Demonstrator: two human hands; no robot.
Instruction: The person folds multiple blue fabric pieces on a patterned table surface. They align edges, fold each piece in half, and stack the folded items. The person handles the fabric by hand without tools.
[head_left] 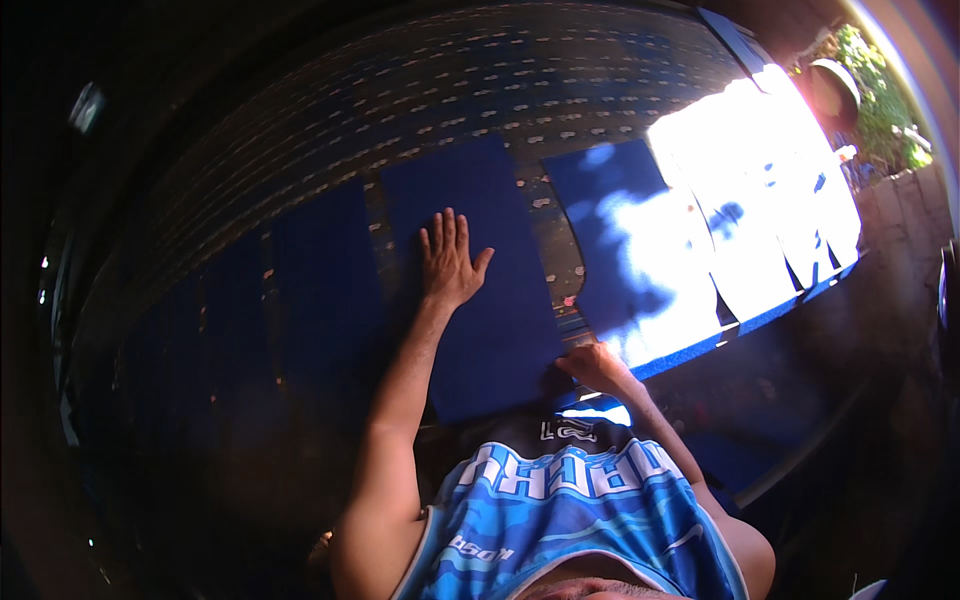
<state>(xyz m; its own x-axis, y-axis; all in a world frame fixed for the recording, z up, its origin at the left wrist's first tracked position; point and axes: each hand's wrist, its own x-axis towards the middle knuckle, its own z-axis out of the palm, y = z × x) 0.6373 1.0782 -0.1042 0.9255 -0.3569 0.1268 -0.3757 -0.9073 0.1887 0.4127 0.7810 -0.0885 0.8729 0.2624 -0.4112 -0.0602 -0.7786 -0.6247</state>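
Observation:
My left hand (pixel 455 262) lies flat, fingers stretched and thumb out, on a long dark blue sheet (pixel 490 335). The sheet is spread on a table covered with a dark patterned cloth (pixel 540 203). At the sheet's near right corner my right hand (pixel 597 367) is closed, its fingers curled on the edge; shadow hides part of the fingertips. Just right of this sheet lies another blue sheet (pixel 600 205), partly in bright sun, with a strip of patterned cloth between them.
More blue sheets (pixel 322 245) lie in shade to the left, side by side with narrow gaps. Sunlit sheets (pixel 765 200) at the right are washed out by glare. Past the table's right end are green plants (pixel 872 90), a round pale object (pixel 834 92) and paving (pixel 905 215).

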